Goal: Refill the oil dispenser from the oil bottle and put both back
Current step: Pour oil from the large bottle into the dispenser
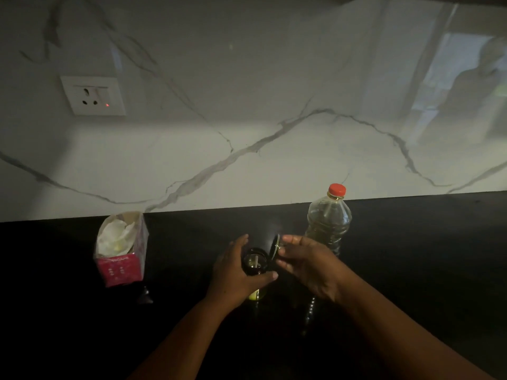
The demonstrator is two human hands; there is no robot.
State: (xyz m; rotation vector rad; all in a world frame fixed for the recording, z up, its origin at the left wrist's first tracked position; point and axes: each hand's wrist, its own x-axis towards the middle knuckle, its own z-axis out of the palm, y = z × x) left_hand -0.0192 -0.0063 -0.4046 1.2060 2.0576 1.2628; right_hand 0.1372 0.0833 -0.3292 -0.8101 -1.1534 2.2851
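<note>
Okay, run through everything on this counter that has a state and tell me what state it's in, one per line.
Dark glass oil dispenser: upright, top open, held by left hand.
Dispenser's dark round lid: off, tilted, in right hand.
Clear plastic oil bottle: upright, red cap on, partly full.
Pink tissue box: open, tissue showing.
White wall socket: red light on.

Dispenser between the hands, bottle behind the right hand

On the countertop (pixel 411 256), the oil dispenser (pixel 255 266) sits between the left hand (pixel 237 272) and right hand (pixel 307 263); the oil bottle (pixel 329 223) stands just behind the right hand, the tissue box (pixel 120 250) well left of the left hand.
</note>
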